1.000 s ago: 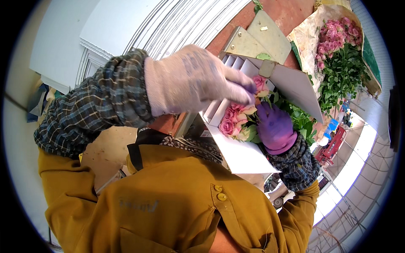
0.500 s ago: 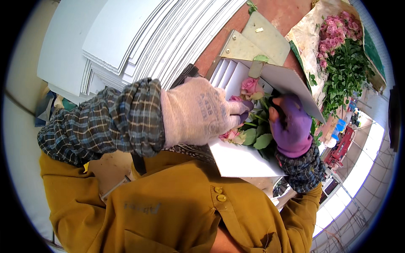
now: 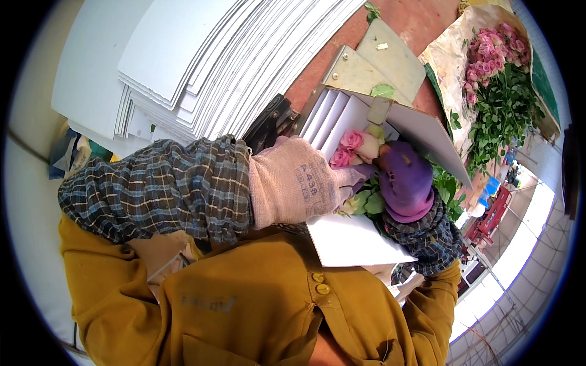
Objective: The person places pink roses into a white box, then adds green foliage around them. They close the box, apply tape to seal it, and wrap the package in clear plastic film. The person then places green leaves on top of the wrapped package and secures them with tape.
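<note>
My left hand (image 3: 299,183), in a pale knit glove, reaches across and presses on a small bunch of pink roses (image 3: 357,146) that lies on a white corrugated sheet (image 3: 351,241). My right hand (image 3: 404,180), in a purple glove, is closed around the same bunch from the other side, over the green leaves (image 3: 366,201). The sheet folds up around the flowers, with its far flap (image 3: 427,137) raised behind them. The rose stems are hidden under my hands.
A tall stack of white sheets (image 3: 207,67) fills the upper left. Two metal plates (image 3: 372,64) lie on the red-brown table (image 3: 421,18). A large bunch of pink roses on paper (image 3: 494,73) lies at the upper right. A red tool (image 3: 488,213) sits lower right.
My left hand came down from above the bunch onto the roses. My right hand shifted up along the bunch. The view tilted, showing more of the white stack.
</note>
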The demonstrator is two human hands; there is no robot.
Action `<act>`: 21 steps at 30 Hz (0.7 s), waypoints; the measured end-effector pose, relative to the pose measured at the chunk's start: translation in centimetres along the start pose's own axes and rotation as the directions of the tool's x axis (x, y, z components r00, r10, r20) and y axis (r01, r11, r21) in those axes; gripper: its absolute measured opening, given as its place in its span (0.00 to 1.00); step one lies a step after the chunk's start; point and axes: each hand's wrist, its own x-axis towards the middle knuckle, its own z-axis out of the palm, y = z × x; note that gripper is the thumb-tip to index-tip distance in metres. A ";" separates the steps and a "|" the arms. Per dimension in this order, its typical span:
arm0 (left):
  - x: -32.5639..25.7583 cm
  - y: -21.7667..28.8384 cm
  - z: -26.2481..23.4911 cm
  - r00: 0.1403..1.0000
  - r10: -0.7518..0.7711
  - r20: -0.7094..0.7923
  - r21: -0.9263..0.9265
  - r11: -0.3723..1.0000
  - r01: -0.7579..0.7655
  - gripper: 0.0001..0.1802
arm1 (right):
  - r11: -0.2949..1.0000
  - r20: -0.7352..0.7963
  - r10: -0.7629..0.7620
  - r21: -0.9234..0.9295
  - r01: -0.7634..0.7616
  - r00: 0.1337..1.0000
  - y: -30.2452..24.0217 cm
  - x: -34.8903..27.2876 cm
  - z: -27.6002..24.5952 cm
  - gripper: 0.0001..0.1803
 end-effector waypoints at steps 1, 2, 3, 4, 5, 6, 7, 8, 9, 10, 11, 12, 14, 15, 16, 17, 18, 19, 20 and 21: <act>-0.1 0.0 -0.1 1.000 -0.013 -0.008 -0.021 1.000 0.013 0.20 | 1.000 -0.006 -0.020 -0.024 0.020 1.000 0.0 0.1 0.2 0.08; -0.2 0.0 -0.1 1.000 -0.026 -0.015 -0.041 0.999 0.025 0.20 | 0.998 -0.012 -0.039 -0.048 0.039 0.999 0.1 0.1 0.4 0.08; -0.3 0.0 -0.2 0.999 -0.038 -0.021 -0.062 0.997 0.037 0.19 | 0.996 -0.017 -0.058 -0.072 0.056 0.998 0.1 0.1 0.5 0.08; -0.3 0.0 -0.2 0.999 -0.039 -0.035 -0.056 0.998 0.037 0.19 | 0.995 -0.012 -0.070 -0.077 0.068 0.998 0.2 0.2 0.6 0.08; -0.4 0.0 -0.3 0.998 -0.040 -0.048 -0.049 0.998 0.038 0.19 | 0.993 -0.007 -0.081 -0.081 0.080 0.997 0.2 0.3 0.6 0.07; -0.5 0.0 -0.4 0.997 -0.040 -0.061 -0.041 0.998 0.038 0.19 | 0.992 -0.003 -0.091 -0.086 0.090 0.996 0.2 0.3 0.6 0.07; -0.6 -0.1 -0.5 0.996 -0.042 -0.073 -0.039 0.998 0.039 0.19 | 0.993 -0.002 -0.089 -0.080 0.089 0.996 0.3 0.3 0.6 0.07; -0.7 -0.1 -0.6 0.995 -0.043 -0.085 -0.035 0.999 0.040 0.19 | 0.994 -0.002 -0.086 -0.074 0.086 0.996 0.4 0.1 0.7 0.07; -0.8 0.0 -0.6 0.995 -0.042 -0.095 -0.031 0.999 0.039 0.18 | 0.994 -0.004 -0.082 -0.068 0.082 0.997 0.6 -0.1 0.9 0.06; -0.8 0.1 -0.6 0.990 -0.032 -0.141 -0.009 0.999 0.031 0.18 | 0.997 0.006 -0.031 -0.071 0.031 0.999 0.7 -0.5 1.3 0.06; -0.7 0.1 -0.4 0.981 -0.033 -0.190 0.027 0.999 0.039 0.17 | 0.996 0.008 0.026 -0.080 -0.025 1.000 0.9 -1.0 1.9 0.06; -0.7 0.2 0.1 0.971 -0.028 -0.236 0.062 0.997 0.044 0.16 | 0.993 0.009 0.088 -0.086 -0.087 0.996 0.9 -1.5 2.5 0.07; -0.3 0.4 -0.8 0.959 -0.030 -0.282 0.116 0.991 0.065 0.16 | 0.998 -0.074 0.059 0.008 -0.059 0.995 1.3 -1.6 3.5 0.05; -0.3 0.5 -1.5 0.961 -0.045 -0.272 0.121 0.989 0.081 0.16 | 0.997 -0.248 -0.018 -0.080 -0.002 0.969 1.2 -1.7 4.3 0.05; -0.3 0.6 -1.7 0.963 -0.051 -0.265 0.135 0.987 0.089 0.17 | 0.996 -0.035 -0.024 -0.086 0.021 0.999 0.5 -0.4 1.9 0.05; -0.1 0.5 -1.8 0.970 -0.045 -0.239 0.149 0.985 0.082 0.18 | 0.998 -0.042 0.048 0.043 -0.046 0.998 0.7 -1.3 3.3 0.06; -0.1 0.5 -1.9 0.978 -0.056 -0.200 0.160 0.983 0.089 0.18 | 0.987 0.148 0.096 0.115 -0.113 0.984 0.4 -0.4 1.3 0.09; 0.1 1.1 -2.2 0.982 -0.079 -0.171 0.176 0.978 0.109 0.18 | 0.984 0.276 0.050 0.153 -0.095 0.960 0.6 -1.1 -0.7 0.12; 0.4 1.2 -2.7 0.988 -0.086 -0.126 0.193 0.975 0.109 0.17 | 0.951 0.235 -0.001 0.300 -0.071 0.972 0.8 -1.5 -4.1 0.12; 0.6 1.5 -2.9 0.987 -0.107 -0.118 0.234 0.963 0.132 0.16 | 0.895 0.190 -0.073 0.446 -0.020 0.979 1.4 -2.2 -7.2 0.11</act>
